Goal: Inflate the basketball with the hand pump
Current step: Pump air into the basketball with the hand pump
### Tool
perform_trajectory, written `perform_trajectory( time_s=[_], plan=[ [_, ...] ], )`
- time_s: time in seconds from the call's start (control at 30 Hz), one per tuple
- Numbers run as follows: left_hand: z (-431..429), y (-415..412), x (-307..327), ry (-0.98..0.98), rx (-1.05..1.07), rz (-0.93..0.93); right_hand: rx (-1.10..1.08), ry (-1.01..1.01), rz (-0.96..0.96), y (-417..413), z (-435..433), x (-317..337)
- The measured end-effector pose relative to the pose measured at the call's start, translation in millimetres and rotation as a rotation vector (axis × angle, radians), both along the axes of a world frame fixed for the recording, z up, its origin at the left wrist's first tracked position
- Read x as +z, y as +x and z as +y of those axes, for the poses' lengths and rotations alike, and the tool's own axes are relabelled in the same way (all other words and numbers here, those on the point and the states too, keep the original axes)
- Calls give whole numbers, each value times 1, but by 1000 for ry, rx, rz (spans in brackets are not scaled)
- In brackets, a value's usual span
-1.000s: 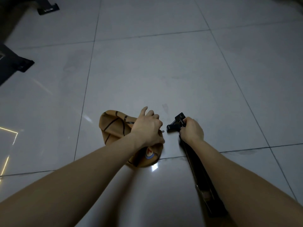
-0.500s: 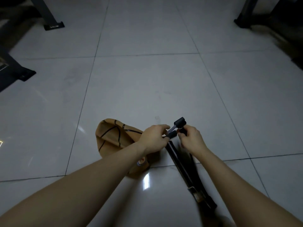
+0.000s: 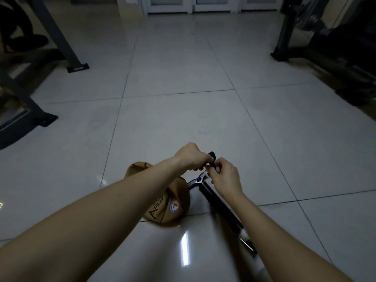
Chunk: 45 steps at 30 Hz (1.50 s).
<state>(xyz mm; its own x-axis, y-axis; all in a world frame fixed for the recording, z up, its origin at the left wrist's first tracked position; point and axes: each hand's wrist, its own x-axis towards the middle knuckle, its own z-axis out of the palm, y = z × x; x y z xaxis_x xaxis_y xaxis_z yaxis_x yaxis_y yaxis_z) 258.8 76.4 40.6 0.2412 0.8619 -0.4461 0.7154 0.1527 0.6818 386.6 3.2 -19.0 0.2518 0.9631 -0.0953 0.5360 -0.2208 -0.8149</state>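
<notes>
A flat, crumpled orange basketball (image 3: 168, 202) lies on the tiled floor, partly hidden under my left forearm. To its right a black hand pump (image 3: 220, 204) lies on the floor, its barrel running toward me. Both hands meet at the pump's far end, raised a little off the floor. My left hand (image 3: 191, 156) pinches the small black nozzle head (image 3: 212, 157). My right hand (image 3: 225, 176) grips the same end from the right, fingers curled around it. The needle itself is too small to make out.
Dark metal frame legs (image 3: 75, 64) stand at the left, with another foot (image 3: 43, 119) nearer. Dark furniture (image 3: 329, 47) lines the right side. White doors (image 3: 203, 5) close off the far end. Glossy grey tiles lie in between.
My left hand left the ball and joined my right hand at the pump's nozzle end. The pump's end has been lifted, and the camera has tilted up, showing more of the room.
</notes>
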Motion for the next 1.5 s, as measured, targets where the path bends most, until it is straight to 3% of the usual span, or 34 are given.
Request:
perform_trajectory(
  time_s=[0.1,0.2,0.3,0.4,0.5,0.6,1.0,1.33,1.5],
  plan=[
    [-1,-18,0,43,-54,6,37,9,9,-3,-2,-8],
    [2,-48,-28,272,-161,288,86,-88,21,-10,7,-25],
    [-1,-59,-66,470,-393,517,40,-272,207,-15,19,-60],
    [-8,-56,-104,515,-573,674,32,-367,266,-17,22,-90],
    [-9,-55,-129,478,-604,766,37,-348,238,-21,30,-100],
    [-10,-55,-135,495,-549,743,13,-334,249,-24,33,-108],
    [-16,-59,-141,544,-376,638,-83,-458,588,-29,13,-108],
    [-26,-66,-138,596,-359,570,-9,-433,583,-29,6,-121],
    [-29,-67,-142,599,-360,549,55,-426,451,-29,9,-119]
  ],
)
